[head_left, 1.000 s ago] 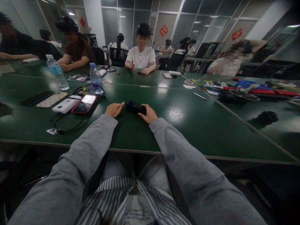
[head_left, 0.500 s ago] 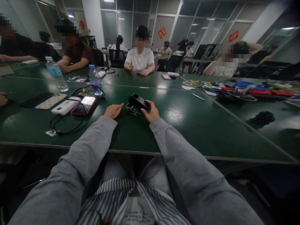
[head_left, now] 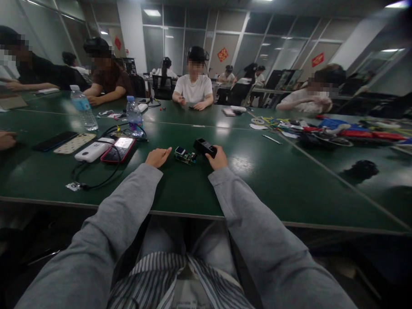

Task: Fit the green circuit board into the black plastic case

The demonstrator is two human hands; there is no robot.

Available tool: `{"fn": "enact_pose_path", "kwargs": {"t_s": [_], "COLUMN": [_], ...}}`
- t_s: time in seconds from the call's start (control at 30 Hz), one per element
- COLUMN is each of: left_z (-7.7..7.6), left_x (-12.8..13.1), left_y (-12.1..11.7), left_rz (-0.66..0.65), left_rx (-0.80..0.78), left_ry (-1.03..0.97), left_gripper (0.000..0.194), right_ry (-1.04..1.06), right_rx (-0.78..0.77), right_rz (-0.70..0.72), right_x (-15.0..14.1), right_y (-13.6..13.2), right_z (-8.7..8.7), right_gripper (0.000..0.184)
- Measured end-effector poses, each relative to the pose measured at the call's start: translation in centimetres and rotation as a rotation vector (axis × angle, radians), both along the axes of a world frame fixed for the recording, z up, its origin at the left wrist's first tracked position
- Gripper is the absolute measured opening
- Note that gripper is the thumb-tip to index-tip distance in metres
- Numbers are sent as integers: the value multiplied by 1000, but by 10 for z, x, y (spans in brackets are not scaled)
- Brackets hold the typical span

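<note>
My right hand [head_left: 217, 158] grips a black plastic case [head_left: 205, 147] by its right end, tilted just over the table. To the left of the case, a small circuit board [head_left: 186, 157] with a little screen lies on the green table top. Beside the board, apart from it, is my left hand [head_left: 158, 157], its fingers curled in and the thumb pointing right. Whatever those fingers hold, if anything, is hidden.
Left of my hands lie a red-edged phone [head_left: 119, 150], a white power bank [head_left: 94, 149] with a black cable, and more phones. Two water bottles [head_left: 135, 117] stand behind them. A pen [head_left: 271, 139] and a cable pile lie right. Across the table sits a person [head_left: 194, 86].
My right hand has moved the black case right and slightly down, off the circuit board, whose screen now shows. The view has tipped up a little.
</note>
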State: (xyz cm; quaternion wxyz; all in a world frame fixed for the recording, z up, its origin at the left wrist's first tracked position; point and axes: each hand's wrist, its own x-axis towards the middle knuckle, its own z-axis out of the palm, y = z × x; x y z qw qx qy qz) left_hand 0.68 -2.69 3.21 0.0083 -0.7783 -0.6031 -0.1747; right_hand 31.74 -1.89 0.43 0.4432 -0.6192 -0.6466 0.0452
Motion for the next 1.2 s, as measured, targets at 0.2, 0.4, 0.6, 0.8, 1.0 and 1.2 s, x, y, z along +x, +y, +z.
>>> {"fn": "enact_pose_path", "kwargs": {"t_s": [0.2,0.4,0.6,0.8,1.0,1.2], "left_z": [2,-1,-1,1,0,1], "left_x": [0,-1,-1,-1,0,1], "left_y": [-1,2,2,1,0,-1], "left_rz": [0,6,5,-6,12,25], "left_rx": [-6,-8,1,-6,3,-14], "left_ry": [13,-1,8,18,30,33], "left_gripper": [74,74,74,75,74,73], "right_ry": [-12,-7,-37,-51,-43,-36], "right_rx": [-13,17,37,42,26,43], "right_rz": [33,37,27,21,4,11], "right_x": [1,2,2,2,2,2], "right_y": [2,5,5,5,5,5], "right_z": [-5,-8,-9,-9,-9,-9], "right_gripper": [50,50,50,48,48,47]}}
